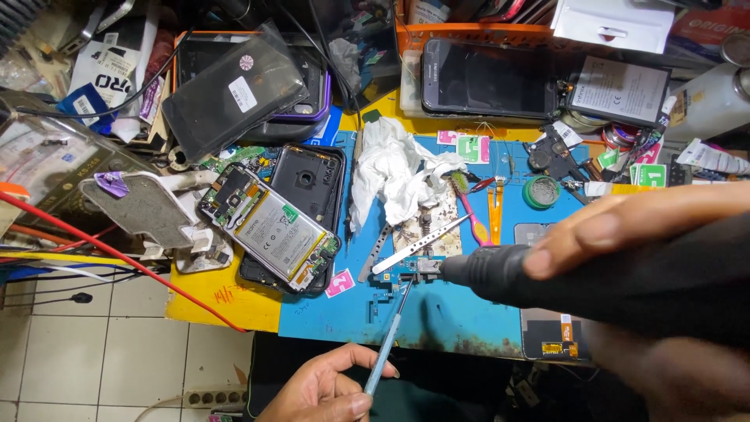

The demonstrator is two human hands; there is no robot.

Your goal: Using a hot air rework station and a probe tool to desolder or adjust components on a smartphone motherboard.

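A small blue circuit board is lying on the blue work mat, which is covering the tabletop. Two tools are meeting at this board.

The right hand is closing its grip around a thick black hot-air handpiece, fingers wrapped over the top of the barrel. The handpiece nozzle is pointing left of the grip and is sitting at the right edge of the board; whether it is touching cannot be told.

The left hand is holding a slim pair of tweezers in a narrow pinch grip between thumb and fingertips. The tweezers are running up and to the right from the grip, and the tips are reaching the lower edge of the board.

Just above the board, a perforated metal strip is lying at a slant. Further up from the left grip, a crumpled white cloth is resting on the mat, with a pink-handled brush just beside it.

Well to the left of the right grip, an opened phone with its battery exposed is lying on a black back cover. Far above both grips, a dark phone is lying screen up near a loose battery.
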